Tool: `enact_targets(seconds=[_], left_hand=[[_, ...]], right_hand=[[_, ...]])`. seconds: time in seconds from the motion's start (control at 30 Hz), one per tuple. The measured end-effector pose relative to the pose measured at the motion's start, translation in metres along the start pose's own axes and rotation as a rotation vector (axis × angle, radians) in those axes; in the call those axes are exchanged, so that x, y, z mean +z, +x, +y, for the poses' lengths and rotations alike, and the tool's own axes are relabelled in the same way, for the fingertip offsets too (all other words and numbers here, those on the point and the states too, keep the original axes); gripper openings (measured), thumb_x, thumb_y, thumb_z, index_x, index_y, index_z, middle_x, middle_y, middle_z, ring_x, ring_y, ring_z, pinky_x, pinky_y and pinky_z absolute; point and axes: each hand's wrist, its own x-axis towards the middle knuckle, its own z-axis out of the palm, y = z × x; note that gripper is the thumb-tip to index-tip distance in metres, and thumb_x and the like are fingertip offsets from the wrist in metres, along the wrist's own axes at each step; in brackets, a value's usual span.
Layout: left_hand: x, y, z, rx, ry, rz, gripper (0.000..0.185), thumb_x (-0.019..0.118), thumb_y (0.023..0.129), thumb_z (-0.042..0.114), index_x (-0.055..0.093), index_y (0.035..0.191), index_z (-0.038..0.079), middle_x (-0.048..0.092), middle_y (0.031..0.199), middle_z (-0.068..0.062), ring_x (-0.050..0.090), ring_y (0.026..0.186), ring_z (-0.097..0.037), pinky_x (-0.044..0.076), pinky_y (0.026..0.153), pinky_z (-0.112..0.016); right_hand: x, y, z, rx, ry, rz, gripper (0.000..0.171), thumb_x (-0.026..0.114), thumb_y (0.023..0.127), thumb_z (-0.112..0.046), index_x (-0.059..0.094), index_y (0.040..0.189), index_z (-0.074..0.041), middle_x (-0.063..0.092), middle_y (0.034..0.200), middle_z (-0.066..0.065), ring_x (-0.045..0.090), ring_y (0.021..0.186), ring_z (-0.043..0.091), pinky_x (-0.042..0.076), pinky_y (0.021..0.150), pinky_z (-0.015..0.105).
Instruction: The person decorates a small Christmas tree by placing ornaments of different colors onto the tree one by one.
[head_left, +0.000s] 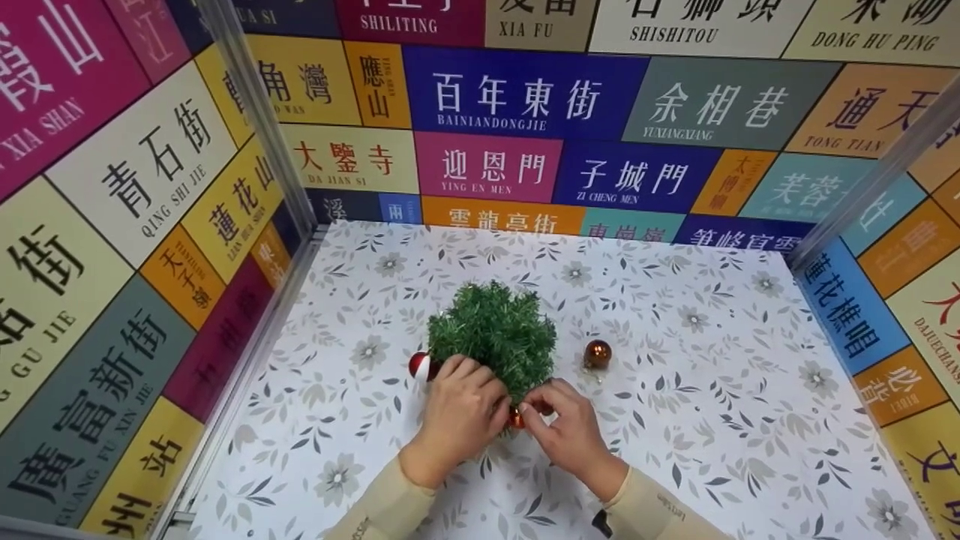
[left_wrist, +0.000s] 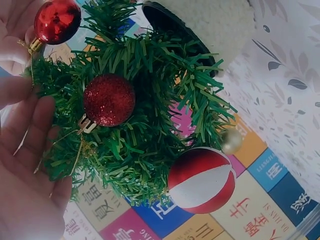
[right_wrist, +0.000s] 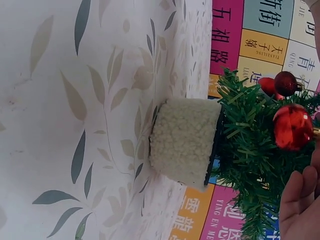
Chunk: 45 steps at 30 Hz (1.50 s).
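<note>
A small green artificial Christmas tree [head_left: 491,330] stands in a cream, fleecy-looking pot [right_wrist: 185,142]. My left hand [head_left: 465,401] is at its near side, fingertips pinching at a branch tip; the exact contact is partly hidden. Opposite it, my right hand [head_left: 566,424] pinches the gold string of a shiny red Christmas ball [left_wrist: 57,21], which hangs right by the fingers. On the branches also hang a glittery red ball [left_wrist: 109,100] and a red-and-white ball [left_wrist: 202,180]. A pale gold ball [left_wrist: 231,140] shows behind them in the left wrist view.
An orange-brown shiny ball [head_left: 598,353] lies on the table to the right of the tree. White cloth with grey leaves and flowers [head_left: 697,420] covers the table. Panels with coloured lettering [head_left: 525,90] enclose the back and both sides.
</note>
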Motion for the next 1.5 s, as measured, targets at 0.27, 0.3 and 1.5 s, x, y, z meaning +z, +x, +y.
enact_targets(seconds=[0.27, 0.3, 1.5], left_hand=[[0.002, 0.001, -0.001, -0.026, 0.002, 0.003, 0.014, 0.071, 0.085, 0.022, 0.072, 0.072, 0.016, 0.066, 0.075, 0.002, 0.059, 0.078, -0.024, 0.045, 0.089, -0.043], [0.002, 0.001, -0.001, -0.028, 0.002, 0.002, 0.015, 0.071, 0.085, 0.023, 0.072, 0.072, 0.016, 0.066, 0.075, 0.002, 0.06, 0.077, -0.024, 0.045, 0.088, -0.043], [0.005, 0.0, -0.004, 0.039, 0.085, -0.028, 0.017, 0.072, 0.083, 0.021, 0.069, 0.068, 0.014, 0.063, 0.074, 0.0, 0.06, 0.081, -0.026, 0.042, 0.1, -0.045]], right_hand=[[0.003, 0.007, -0.012, 0.067, 0.094, 0.069, 0.025, 0.071, 0.082, 0.01, 0.067, 0.082, -0.014, 0.059, 0.077, -0.005, 0.056, 0.064, 0.01, 0.048, 0.055, 0.025], [0.003, 0.009, -0.017, 0.076, 0.113, 0.074, 0.024, 0.069, 0.081, 0.013, 0.066, 0.081, -0.012, 0.059, 0.076, -0.003, 0.057, 0.064, 0.011, 0.048, 0.055, 0.024], [0.007, -0.002, 0.008, 0.005, -0.158, 0.049, 0.018, 0.072, 0.083, -0.006, 0.064, 0.082, -0.023, 0.055, 0.08, -0.013, 0.054, 0.07, 0.003, 0.046, 0.06, 0.02]])
